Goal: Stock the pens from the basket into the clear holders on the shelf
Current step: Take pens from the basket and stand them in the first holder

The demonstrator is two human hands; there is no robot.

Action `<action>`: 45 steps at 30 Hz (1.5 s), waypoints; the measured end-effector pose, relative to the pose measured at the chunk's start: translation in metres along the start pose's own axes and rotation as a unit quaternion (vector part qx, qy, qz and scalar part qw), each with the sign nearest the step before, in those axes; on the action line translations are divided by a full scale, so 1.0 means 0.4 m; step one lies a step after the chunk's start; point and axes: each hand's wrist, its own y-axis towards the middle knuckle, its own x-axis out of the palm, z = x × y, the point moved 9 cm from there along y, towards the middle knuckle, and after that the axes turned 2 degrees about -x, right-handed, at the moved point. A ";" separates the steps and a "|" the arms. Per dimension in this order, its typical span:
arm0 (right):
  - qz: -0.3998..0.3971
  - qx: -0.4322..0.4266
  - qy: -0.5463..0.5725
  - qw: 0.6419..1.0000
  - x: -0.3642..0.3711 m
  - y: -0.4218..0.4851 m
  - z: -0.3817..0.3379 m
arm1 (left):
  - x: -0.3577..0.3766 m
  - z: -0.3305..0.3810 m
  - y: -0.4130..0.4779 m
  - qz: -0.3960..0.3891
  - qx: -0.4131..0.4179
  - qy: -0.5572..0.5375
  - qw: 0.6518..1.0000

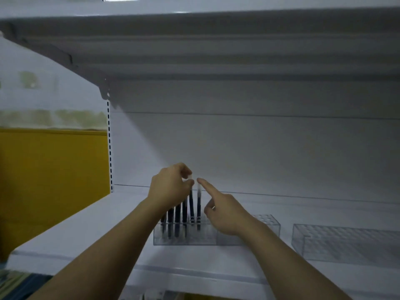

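Note:
A clear holder (186, 239) stands on the white shelf (91, 232) and has several dark pens upright in its slots. My left hand (171, 185) pinches the white top of one pen (191, 204), which stands in the holder. My right hand (225, 211) points its index finger at the top of the rightmost pen (198, 211), its other fingers curled and holding nothing. The fingertip is at or just off that pen's cap. The basket is out of view.
A second clear holder (346, 243) with a grid of slots, no pens in it, sits to the right on the same shelf. Another shelf (194, 50) hangs overhead. A yellow panel (52, 180) is at the left beyond the slotted upright (110, 148).

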 end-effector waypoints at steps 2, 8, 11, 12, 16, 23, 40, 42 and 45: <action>-0.013 0.010 0.004 1.000 0.000 -0.007 -0.004 | 0.009 0.009 -0.001 -0.021 0.008 0.002 1.000; -0.035 0.042 -0.004 0.999 0.009 -0.019 -0.007 | 0.026 0.029 -0.029 -0.082 0.015 0.043 0.996; -0.035 0.041 0.001 0.999 0.007 -0.026 -0.009 | 0.011 0.031 -0.044 -0.065 0.031 0.060 0.996; -0.031 0.039 -0.005 0.999 0.005 -0.029 -0.011 | 0.003 0.037 -0.051 -0.056 0.046 0.063 0.995; 0.015 0.019 -0.046 0.999 -0.026 -0.050 -0.014 | -0.035 0.063 -0.087 -0.031 0.094 0.064 0.993; 0.034 -0.017 -0.068 0.997 -0.083 -0.142 -0.027 | -0.063 0.142 -0.181 0.009 0.173 0.064 0.983; 0.210 0.077 -0.045 0.974 -0.158 -0.628 0.264 | 0.298 0.349 -0.529 -0.087 0.248 -0.088 0.961; 0.209 0.105 -0.031 0.972 -0.113 -0.686 0.335 | 0.380 0.331 -0.584 -0.120 0.236 -0.094 0.960; 0.185 0.154 -0.022 0.970 -0.025 -0.767 0.449 | 0.508 0.289 -0.675 -0.174 0.205 -0.091 0.959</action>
